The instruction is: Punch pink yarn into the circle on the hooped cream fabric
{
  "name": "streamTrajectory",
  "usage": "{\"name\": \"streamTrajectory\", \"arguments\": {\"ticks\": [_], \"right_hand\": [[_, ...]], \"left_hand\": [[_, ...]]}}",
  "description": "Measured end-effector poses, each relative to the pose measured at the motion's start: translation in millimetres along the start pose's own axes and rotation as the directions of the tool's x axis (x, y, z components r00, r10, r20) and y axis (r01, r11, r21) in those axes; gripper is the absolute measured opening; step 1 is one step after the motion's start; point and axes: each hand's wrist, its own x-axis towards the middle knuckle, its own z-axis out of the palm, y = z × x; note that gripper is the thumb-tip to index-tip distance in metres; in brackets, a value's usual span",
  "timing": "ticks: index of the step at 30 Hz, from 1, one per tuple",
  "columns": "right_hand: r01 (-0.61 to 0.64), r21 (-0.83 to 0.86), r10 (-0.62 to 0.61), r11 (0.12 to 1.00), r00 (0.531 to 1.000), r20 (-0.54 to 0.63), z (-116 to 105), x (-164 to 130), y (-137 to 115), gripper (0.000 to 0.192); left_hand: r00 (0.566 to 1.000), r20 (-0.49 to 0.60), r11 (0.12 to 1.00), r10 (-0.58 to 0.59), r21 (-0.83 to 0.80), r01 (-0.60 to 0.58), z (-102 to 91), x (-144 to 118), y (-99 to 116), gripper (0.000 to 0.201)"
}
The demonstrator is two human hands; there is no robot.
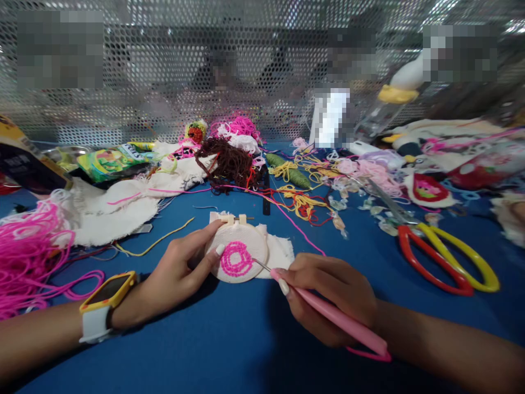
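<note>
A small embroidery hoop (238,253) with white cloth lies on the blue table (229,345), and a pink yarn ring is stitched in its middle. My left hand (176,273) grips the hoop's left rim, thumb resting on the cloth. My right hand (328,298) holds a pink punch needle (340,322) like a pen. Its metal tip touches the cloth at the right edge of the pink ring. Pink thread trails from the hoop toward the back. A yellow smartwatch (104,303) sits on my left wrist.
Red-and-yellow scissors (443,254) lie to the right. A pink yarn heap (28,251) sits at the left, white cloth pieces (118,208) behind it. Brown yarn (227,161), yellow and red threads (301,200) and snack packets (109,161) crowd the back. A perforated metal screen (164,82) closes off the far side.
</note>
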Motion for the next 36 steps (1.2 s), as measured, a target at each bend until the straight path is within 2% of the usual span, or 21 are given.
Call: {"name": "streamTrajectory", "arguments": {"ticks": [3,9,13,15,21,24,30,36], "right_hand": [[-0.010,-0.001,0.010,1.000,1.000,0.013,3,0,1,0.019],[-0.053,0.054,0.046,0.997,0.991,0.124,5,-2,6,0.014],[-0.031,0.068,0.010,0.997,0.957,0.290,8,-7,15,0.021],[-0.013,0.071,-0.011,0.997,0.947,0.322,10,-8,17,0.023],[0.005,0.051,-0.010,0.999,0.994,0.106,7,-1,7,0.016],[0.021,0.008,-0.022,1.000,0.998,0.059,0,2,1,0.019],[-0.020,-0.030,0.022,0.999,0.999,0.043,-6,3,0,0.018],[-0.029,0.054,0.025,0.998,0.997,0.076,-2,3,3,0.020]], "left_hand": [[1.000,0.006,1.000,-0.007,-0.010,0.007,-0.3,0,0,0.047],[0.999,0.031,0.998,-0.044,-0.032,0.045,-1.5,-3,-1,0.049],[1.000,0.019,1.000,0.023,-0.019,-0.023,-0.5,-3,-2,0.048],[1.000,0.012,1.000,0.027,-0.015,-0.026,0.0,-2,-2,0.047],[1.000,0.001,1.000,0.009,-0.009,-0.009,0.5,-1,0,0.047],[1.000,-0.001,1.000,0.014,-0.025,-0.014,0.9,-1,-1,0.047],[1.000,0.006,1.000,0.006,-0.007,-0.006,0.7,-1,-2,0.047],[1.000,0.007,1.000,0.008,0.008,-0.008,0.6,-1,-1,0.047]]}}
